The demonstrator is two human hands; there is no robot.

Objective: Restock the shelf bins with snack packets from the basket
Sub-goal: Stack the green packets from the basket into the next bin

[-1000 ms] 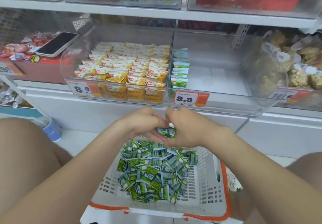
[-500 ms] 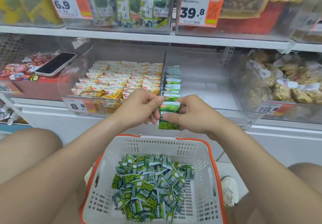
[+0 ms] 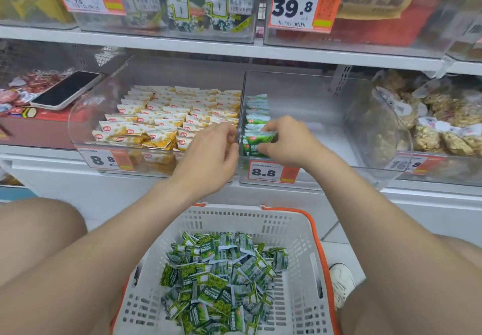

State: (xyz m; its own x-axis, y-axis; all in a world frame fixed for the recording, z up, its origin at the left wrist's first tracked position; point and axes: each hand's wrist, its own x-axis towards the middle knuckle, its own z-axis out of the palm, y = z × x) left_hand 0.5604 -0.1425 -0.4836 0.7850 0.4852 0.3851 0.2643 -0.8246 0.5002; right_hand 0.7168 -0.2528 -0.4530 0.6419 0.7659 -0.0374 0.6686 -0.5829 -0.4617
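Nearest, a white basket [image 3: 294,230] with an orange rim sits between the person's knees. A loose heap of green packets [image 3: 221,277] lies in its middle, with bare floor showing toward the right wall.

Above it, both hands reach over the front edge of the clear shelf bins. The right hand [image 3: 289,144] pinches a green packet [image 3: 260,137] between thumb and curled fingers, at the front of a single row of green packets [image 3: 257,107] standing against the left wall of the right bin [image 3: 326,131]. The rest of that bin is open room. The left hand [image 3: 211,157] curls at the divider between the bins; whether it holds anything cannot be told.

The left bin [image 3: 86,126] is packed with yellow packets [image 3: 169,118]. Farther left, a phone [image 3: 67,90] lies tilted.
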